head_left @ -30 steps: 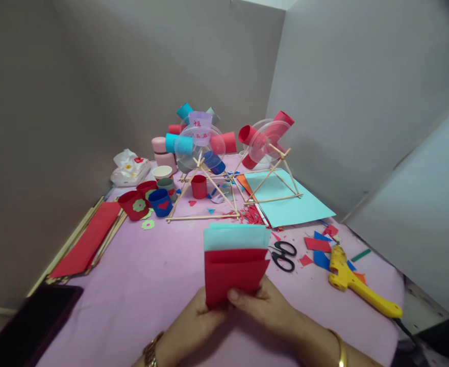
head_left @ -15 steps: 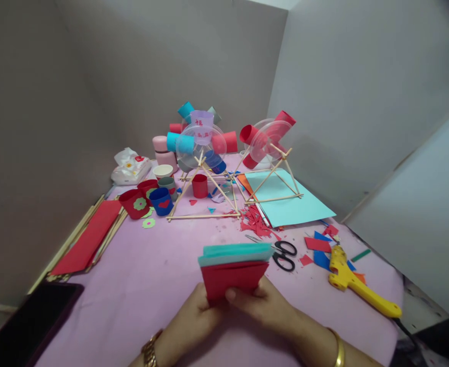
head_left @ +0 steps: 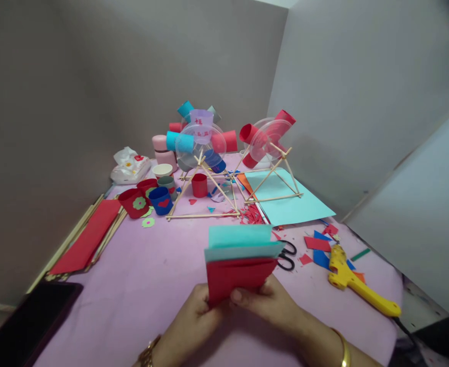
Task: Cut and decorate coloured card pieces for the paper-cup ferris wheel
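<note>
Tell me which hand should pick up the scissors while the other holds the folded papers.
Right, probably. The scissors lie beyond the right hand, on its side of the folded papers; the left hand would have to cross over. Both pinch the papers' lower edge, so the left could hold them alone.

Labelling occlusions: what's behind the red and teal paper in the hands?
Behind the red and teal paper, the black scissors show only their handles at its right edge; the blades are covered. Red scraps lie beyond. The tabletop directly behind is hidden.

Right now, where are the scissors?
In the head view, the scissors lie just right of the held paper, left of the yellow glue gun.
</note>
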`<state>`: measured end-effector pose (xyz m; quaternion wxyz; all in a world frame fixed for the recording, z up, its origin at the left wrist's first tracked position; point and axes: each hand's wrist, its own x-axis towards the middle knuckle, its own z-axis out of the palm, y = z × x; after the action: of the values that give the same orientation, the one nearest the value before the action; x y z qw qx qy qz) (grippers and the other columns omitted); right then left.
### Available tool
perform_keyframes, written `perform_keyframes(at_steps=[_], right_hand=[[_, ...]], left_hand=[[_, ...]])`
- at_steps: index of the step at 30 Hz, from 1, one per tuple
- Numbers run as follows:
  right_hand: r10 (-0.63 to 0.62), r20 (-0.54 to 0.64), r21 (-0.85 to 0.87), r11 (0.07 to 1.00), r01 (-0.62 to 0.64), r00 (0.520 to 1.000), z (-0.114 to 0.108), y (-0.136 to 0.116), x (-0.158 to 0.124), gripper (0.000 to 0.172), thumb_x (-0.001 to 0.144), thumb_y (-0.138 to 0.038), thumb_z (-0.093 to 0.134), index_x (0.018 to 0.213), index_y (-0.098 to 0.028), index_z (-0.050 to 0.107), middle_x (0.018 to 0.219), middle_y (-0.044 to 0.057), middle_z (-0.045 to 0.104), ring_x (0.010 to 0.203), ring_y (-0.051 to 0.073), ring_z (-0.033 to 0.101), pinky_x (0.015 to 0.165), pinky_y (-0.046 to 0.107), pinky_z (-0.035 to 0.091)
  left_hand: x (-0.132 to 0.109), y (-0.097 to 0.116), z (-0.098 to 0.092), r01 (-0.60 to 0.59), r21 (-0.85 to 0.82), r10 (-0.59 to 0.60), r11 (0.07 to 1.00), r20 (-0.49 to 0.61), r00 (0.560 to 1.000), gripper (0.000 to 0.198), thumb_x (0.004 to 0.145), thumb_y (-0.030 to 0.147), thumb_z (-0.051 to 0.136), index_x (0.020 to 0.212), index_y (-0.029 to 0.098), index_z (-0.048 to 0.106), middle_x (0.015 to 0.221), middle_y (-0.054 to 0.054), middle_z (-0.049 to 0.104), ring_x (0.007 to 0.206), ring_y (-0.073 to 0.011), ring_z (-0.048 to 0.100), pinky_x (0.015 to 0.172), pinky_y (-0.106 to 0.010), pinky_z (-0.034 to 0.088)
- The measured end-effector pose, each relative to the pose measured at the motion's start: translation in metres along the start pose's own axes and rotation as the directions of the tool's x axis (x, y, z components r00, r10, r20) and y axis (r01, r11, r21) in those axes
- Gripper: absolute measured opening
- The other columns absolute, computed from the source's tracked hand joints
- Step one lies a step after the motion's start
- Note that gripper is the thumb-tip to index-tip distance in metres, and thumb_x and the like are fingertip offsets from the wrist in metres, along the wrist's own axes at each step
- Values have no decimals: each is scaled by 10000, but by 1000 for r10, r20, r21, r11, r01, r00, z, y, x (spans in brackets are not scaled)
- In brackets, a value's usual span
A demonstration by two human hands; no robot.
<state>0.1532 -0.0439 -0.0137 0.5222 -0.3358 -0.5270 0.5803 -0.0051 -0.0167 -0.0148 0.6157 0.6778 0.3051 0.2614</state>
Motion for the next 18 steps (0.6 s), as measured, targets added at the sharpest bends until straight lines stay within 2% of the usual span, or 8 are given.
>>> perform_keyframes(at_steps=[4,8,12,16,18], right_hand=[[20,18,3,1000,-20,1000,-2,-1,2,208,748,-344,666,834,-166,728,715,18,697,687,160,618,667,252,500],[-44,4,-18,999,44,999,0,-2,2,221,799,-327,617,957,-201,708,839,23,717,818,179,630,754,272,496],[-75,2,-5,997,75,997,1,-4,1,202,804,-305,619,964,-216,705,869,18,723,832,177,640,765,267,498],[-32,-22,28,999,32,999,-2,-4,3,218,742,-324,682,907,-186,720,821,23,723,749,169,639,677,243,505],[-11,-25,36,999,12,1000,-1,-5,4,231,767,-333,654,921,-173,717,810,27,719,719,154,632,665,232,497]], left_hand=[[1,-4,-1,17,29,-16,999,-40,999,251,801,215,552,1011,205,690,902,0,717,856,-209,616,766,-265,486],[1,-6,-1,1,-32,-3,999,-55,998,284,827,291,550,1087,246,653,931,5,715,872,-187,612,761,-240,481],[1,-2,0,-70,-13,69,997,-67,995,281,835,328,545,1090,281,651,994,18,712,885,-168,612,794,-222,464],[2,-3,1,-20,-42,17,999,-89,996,317,807,349,582,1102,252,644,999,-5,714,902,-189,621,793,-238,473],[3,-6,0,4,-52,-10,999,-104,995,319,801,351,590,1089,229,651,971,-16,722,881,-196,628,780,-249,483]])
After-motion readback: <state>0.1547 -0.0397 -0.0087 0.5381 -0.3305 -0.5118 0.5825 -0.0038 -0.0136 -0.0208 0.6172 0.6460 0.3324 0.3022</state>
